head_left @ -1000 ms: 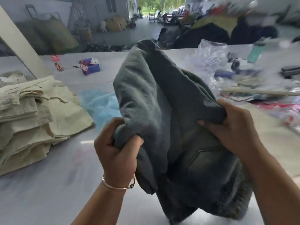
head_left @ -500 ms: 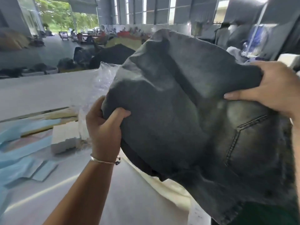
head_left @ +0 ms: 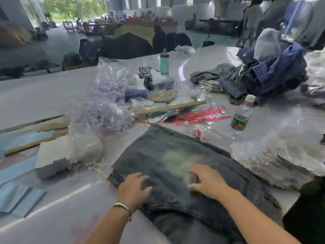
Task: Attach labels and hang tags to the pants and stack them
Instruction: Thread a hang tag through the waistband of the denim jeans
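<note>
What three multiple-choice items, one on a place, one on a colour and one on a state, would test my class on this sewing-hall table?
1. The grey jeans lie:
A. flat on the table
B. in a bag
C. on the floor

2. The upright capped bottle at the back is:
A. red
B. teal
C. yellow

3. The left hand and right hand are:
A. fists
B. gripping a tool
C. spread flat on the jeans

Key: 1 A, denim spread on the tabletop; 2 B, teal body; 3 C, fingers splayed on cloth.
</note>
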Tool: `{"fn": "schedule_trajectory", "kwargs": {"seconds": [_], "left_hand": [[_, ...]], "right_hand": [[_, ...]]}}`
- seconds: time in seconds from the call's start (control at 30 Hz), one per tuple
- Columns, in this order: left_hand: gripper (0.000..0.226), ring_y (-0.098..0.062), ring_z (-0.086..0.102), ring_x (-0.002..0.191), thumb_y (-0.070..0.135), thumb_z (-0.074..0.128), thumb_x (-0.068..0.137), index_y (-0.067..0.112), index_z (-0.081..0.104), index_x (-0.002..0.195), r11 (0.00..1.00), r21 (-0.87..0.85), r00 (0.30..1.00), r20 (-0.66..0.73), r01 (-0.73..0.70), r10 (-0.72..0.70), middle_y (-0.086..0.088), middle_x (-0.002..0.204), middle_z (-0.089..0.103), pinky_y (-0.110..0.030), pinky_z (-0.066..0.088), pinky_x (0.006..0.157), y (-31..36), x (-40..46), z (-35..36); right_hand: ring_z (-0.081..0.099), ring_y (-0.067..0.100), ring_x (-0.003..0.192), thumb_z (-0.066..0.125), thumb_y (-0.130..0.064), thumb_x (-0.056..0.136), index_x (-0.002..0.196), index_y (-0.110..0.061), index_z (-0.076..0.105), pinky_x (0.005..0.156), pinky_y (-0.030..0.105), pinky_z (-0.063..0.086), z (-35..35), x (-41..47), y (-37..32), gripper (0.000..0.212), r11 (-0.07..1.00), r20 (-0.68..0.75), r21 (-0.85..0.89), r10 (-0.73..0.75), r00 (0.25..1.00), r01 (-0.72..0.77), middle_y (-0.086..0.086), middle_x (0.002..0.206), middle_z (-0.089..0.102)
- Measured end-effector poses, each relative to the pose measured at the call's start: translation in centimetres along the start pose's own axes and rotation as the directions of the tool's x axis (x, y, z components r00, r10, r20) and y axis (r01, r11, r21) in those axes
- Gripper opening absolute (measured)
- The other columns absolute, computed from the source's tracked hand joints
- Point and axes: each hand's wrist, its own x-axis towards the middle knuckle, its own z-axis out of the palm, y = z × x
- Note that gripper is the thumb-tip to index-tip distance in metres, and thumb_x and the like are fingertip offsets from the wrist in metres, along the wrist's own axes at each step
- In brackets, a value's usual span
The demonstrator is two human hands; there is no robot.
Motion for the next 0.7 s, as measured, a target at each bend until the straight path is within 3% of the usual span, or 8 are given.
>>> {"fn": "schedule_trajectory", "kwargs": {"seconds": [0.07,0.17,0.23,0.3,0.4,0.5,0.6,0.7], "left_hand": [[0.057,-0.013,0.016,0.147,0.053,0.050,0.092,0.035,0.040,0.145,0.997,-0.023,0.989,0.126,-0.073,0.075,0.007,0.159,0.023,-0.027,0.017,0.118,0.4,-0.8,2.6],[0.057,-0.013,0.009,0.149,0.051,0.045,0.096,0.035,0.034,0.148,0.993,0.005,0.982,0.150,-0.118,0.116,0.008,0.161,0.016,-0.026,0.010,0.119,-0.2,-0.5,3.2],[0.048,-0.013,0.017,0.147,0.043,0.047,0.098,0.028,0.046,0.143,0.984,-0.081,0.970,0.174,-0.155,0.168,0.006,0.158,0.028,-0.022,0.012,0.117,-0.7,-0.5,2.1],[0.033,-0.015,0.041,0.134,0.032,0.051,0.097,0.020,0.065,0.124,0.966,-0.198,0.973,0.124,-0.168,0.195,0.002,0.139,0.054,-0.016,0.023,0.111,-1.4,-1.6,0.7],[0.022,-0.010,0.056,0.114,0.028,0.055,0.095,0.021,0.071,0.109,0.959,-0.271,0.996,0.016,-0.081,0.088,0.008,0.116,0.067,-0.023,0.038,0.099,-4.1,-5.0,-1.0],[0.019,-0.004,0.058,0.107,0.025,0.058,0.092,0.025,0.072,0.104,0.931,-0.361,0.995,-0.049,0.058,-0.081,0.013,0.110,0.069,-0.022,0.041,0.097,-8.6,-9.6,-2.7],[0.014,-0.001,0.062,0.093,0.017,0.062,0.090,0.022,0.075,0.095,0.861,-0.475,0.958,-0.115,0.179,-0.263,0.014,0.094,0.070,-0.011,0.044,0.084,-14.5,-15.1,-5.5],[0.015,0.004,0.061,0.086,0.013,0.064,0.089,0.026,0.073,0.088,0.796,-0.538,0.885,-0.179,0.278,-0.430,0.018,0.088,0.068,-0.003,0.039,0.075,-20.9,-21.1,-8.4]], "right_hand": [[0.031,0.019,0.138,0.057,-0.059,0.086,0.139,-0.034,0.042,0.111,0.035,0.027,3.3,-0.3,-0.3,0.061,0.994,-0.009,-0.104,-0.016,1.000,0.015,-0.005,0.150,0.033],[0.024,0.016,0.141,0.055,-0.059,0.087,0.140,-0.036,0.039,0.115,0.033,0.019,4.6,-0.3,0.1,0.060,0.995,-0.089,-0.104,0.000,0.996,-0.010,-0.005,0.154,0.026],[0.028,0.016,0.139,0.057,-0.057,0.086,0.138,-0.036,0.042,0.113,0.032,0.023,4.4,-0.1,-0.1,0.058,0.993,-0.102,-0.113,0.033,0.994,-0.045,-0.007,0.150,0.031],[0.034,0.015,0.135,0.060,-0.053,0.086,0.133,-0.036,0.047,0.110,0.033,0.027,4.3,-0.2,-1.3,0.051,0.986,-0.145,-0.137,0.069,0.987,-0.089,-0.008,0.145,0.036],[0.037,0.015,0.133,0.062,-0.041,0.088,0.122,-0.034,0.057,0.108,0.033,0.028,5.1,-0.7,-5.3,0.035,0.998,-0.261,-0.049,0.031,0.965,-0.045,-0.007,0.140,0.043],[0.048,0.025,0.118,0.072,-0.018,0.081,0.104,-0.016,0.070,0.097,0.033,0.036,7.3,-1.2,-11.3,0.023,0.962,-0.332,0.206,-0.103,0.937,0.179,0.003,0.121,0.057],[0.053,0.032,0.108,0.077,-0.003,0.072,0.091,-0.010,0.073,0.092,0.036,0.041,10.2,-2.4,-19.2,0.021,0.876,-0.299,0.253,-0.332,0.895,0.410,0.009,0.110,0.062],[0.055,0.030,0.107,0.080,-0.003,0.069,0.090,-0.013,0.074,0.089,0.036,0.044,13.2,-4.1,-27.2,0.024,0.800,-0.217,0.231,-0.512,0.831,0.554,0.007,0.110,0.063]]}}
